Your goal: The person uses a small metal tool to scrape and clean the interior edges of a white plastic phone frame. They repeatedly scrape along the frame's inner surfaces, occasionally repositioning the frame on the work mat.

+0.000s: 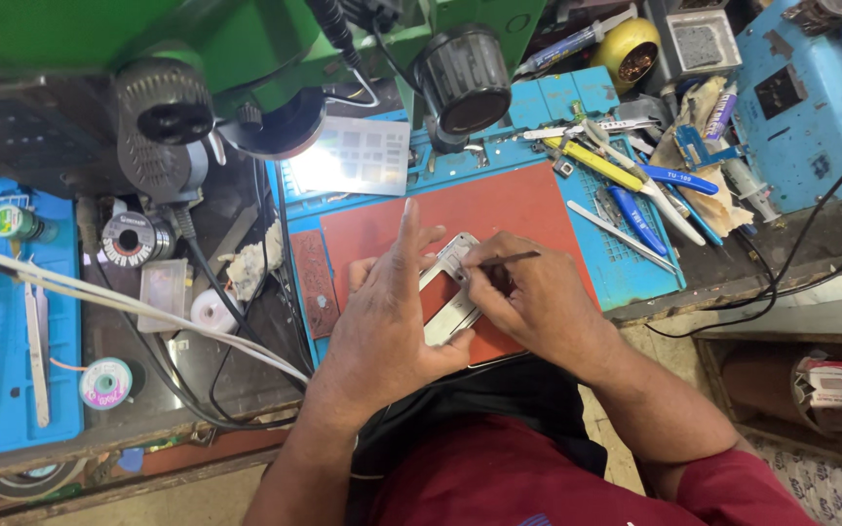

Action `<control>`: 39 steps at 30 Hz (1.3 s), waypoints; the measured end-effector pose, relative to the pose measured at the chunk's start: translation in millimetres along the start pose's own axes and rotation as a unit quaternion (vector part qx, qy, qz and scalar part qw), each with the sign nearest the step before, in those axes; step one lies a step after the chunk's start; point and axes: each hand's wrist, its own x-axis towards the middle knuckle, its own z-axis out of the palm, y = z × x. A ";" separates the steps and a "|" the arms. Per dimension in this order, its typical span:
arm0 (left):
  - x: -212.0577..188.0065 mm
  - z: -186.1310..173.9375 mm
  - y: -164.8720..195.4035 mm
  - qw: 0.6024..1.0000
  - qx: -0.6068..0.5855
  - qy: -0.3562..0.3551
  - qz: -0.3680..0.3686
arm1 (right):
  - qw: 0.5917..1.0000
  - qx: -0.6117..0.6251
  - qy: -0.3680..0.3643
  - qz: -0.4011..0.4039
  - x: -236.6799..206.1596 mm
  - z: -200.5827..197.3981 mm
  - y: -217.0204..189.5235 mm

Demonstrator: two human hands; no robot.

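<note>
On the red mat (528, 209), left hand (387, 326) is clamping a phone frame (450, 292).
Right hand (528, 292) is pinching a thin probe (509, 259); slipping, its tip risks gouging the frame.

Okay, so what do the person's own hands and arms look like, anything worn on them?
Both hands are bare: the left hand and the right hand show no gloves, and no rings or watch can be seen. The forearms are uncovered too. A dark red short sleeve shows on the right upper arm, part of a dark red shirt. No cables or markings on either arm.
</note>
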 end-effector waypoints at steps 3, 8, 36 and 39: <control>1.6 0.9 0.6 1.000 -0.002 -0.004 -0.002 | 1.000 0.005 -0.001 -0.026 1.3 -5.3 0.7; 1.5 1.0 -1.3 1.000 -0.003 -0.005 -0.001 | 0.998 -0.001 0.024 -0.055 4.0 -0.3 -1.8; 5.3 2.1 8.9 1.000 0.002 -0.006 -0.002 | 0.994 -0.004 0.052 -0.096 5.9 -0.2 -4.1; 3.8 1.1 11.7 1.000 0.002 -0.006 -0.004 | 0.995 0.003 0.044 -0.088 5.1 -0.6 -5.5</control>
